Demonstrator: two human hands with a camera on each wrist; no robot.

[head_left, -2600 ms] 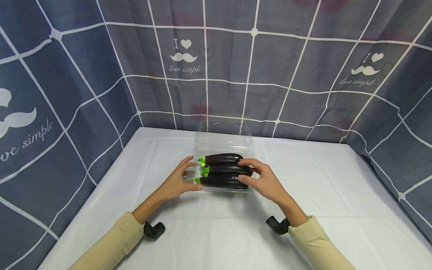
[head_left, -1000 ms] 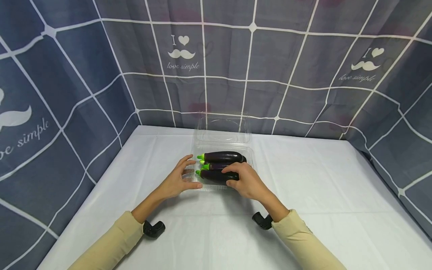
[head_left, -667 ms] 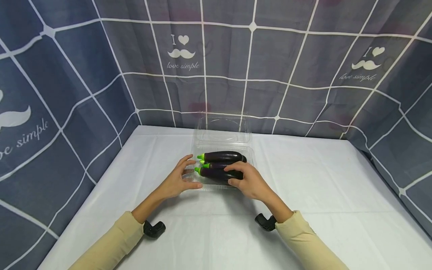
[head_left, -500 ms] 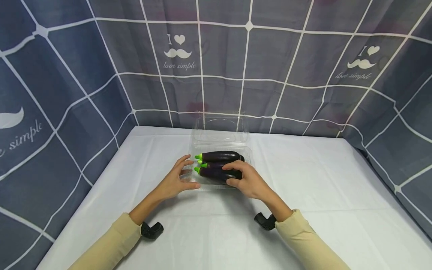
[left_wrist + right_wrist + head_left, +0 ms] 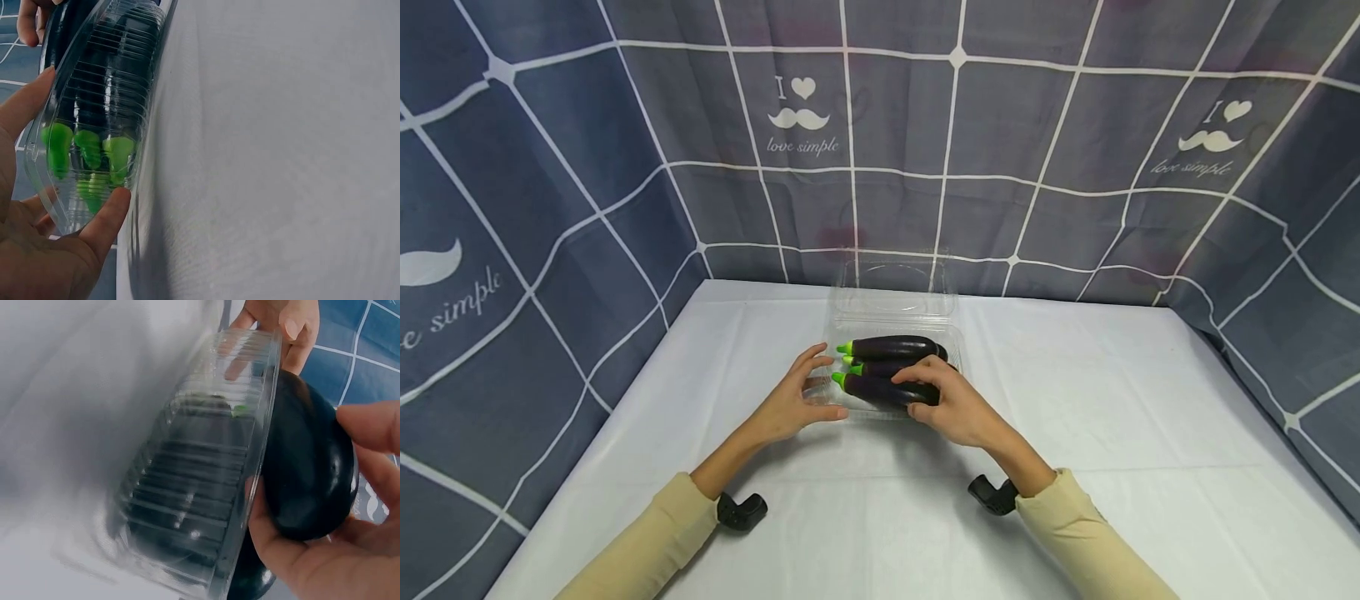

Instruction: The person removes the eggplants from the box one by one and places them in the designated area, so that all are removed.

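Pinching the thick end of one green-stemmed eggplant: right hand, thumb and fingers curled. Left hand, fingers spread about the left end of a clear plastic box on white tabletop. Farther: more eggplants inside the box; raised lid; grey gridded curtain.

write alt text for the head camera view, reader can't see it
A person's right grip holds the thick end of a dark eggplant at the near side of an open clear container with more eggplants inside. The left grip is spread at the container's left end; behind the white table hangs gray patterned cloth.
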